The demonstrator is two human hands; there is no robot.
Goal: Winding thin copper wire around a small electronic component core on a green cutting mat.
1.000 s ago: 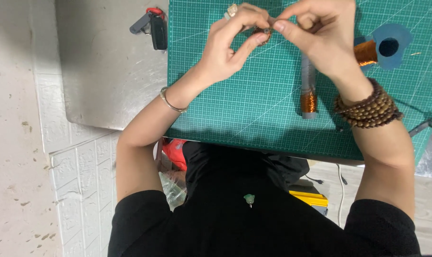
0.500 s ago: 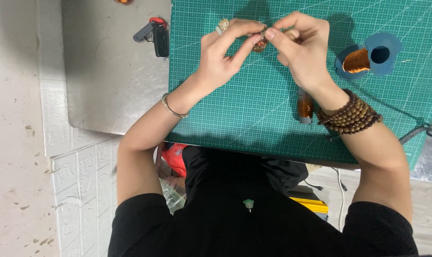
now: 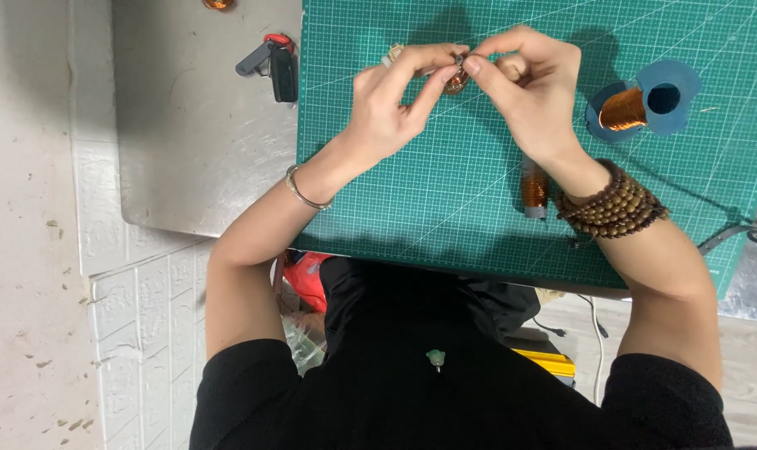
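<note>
A green gridded cutting mat (image 3: 445,200) covers the steel tabletop (image 3: 195,150). On it: two copper wire spools, one blue-flanged (image 3: 641,104), one slim (image 3: 533,187). Left hand (image 3: 391,104) and right hand (image 3: 528,87) each pinch one small coppery piece (image 3: 456,79) above the mat's far edge.

Worktop (image 3: 195,167) is seen as a dull grey metal sheet, bounded by a white tiled edge at left. Most of its right part is covered by a green gridded cutting mat (image 3: 445,200). On the mat are laid a blue spool of copper wire (image 3: 641,104) and a slim copper-wound bobbin (image 3: 534,187); on bare metal beside the mat, a black-and-red key fob (image 3: 272,62) is placed.
</note>
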